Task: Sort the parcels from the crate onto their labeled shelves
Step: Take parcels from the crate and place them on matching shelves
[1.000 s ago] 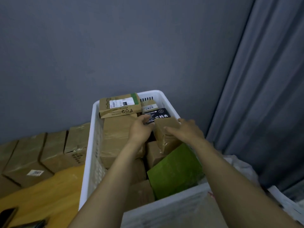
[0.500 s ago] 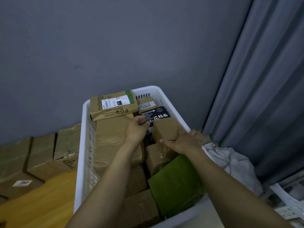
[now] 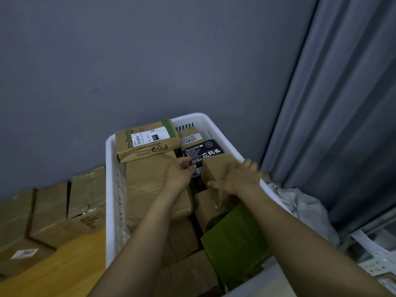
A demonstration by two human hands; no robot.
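A white crate (image 3: 111,189) stands against a grey wall (image 3: 150,50), packed with parcels. Both hands reach into its far half.

The right hand (image 3: 240,179) grips a small brown box (image 3: 214,168) near the crate's right wall. Its thumb lies along the near face, and its fingers (image 3: 249,163) curl over the top and the far right side. The box sits tilted above the other parcels.

The left hand (image 3: 179,175) is just beside it. Its fingers are curled and pinch the near edge of a black box (image 3: 201,152) with white lettering, which lies behind the small brown box and touches it.

A cardboard box with a shipping label (image 3: 147,140) sits at the far left of the crate, on top of a large taped parcel (image 3: 147,189) under the left forearm. A green parcel (image 3: 233,243) leans at the near right, under the right forearm, with more brown boxes packed around it.

Outside the crate, taped cartons (image 3: 53,211) lie to the left, beside a yellow wooden surface (image 3: 64,269). To the right are a grey curtain (image 3: 342,103) and a crumpled white cloth (image 3: 306,211).
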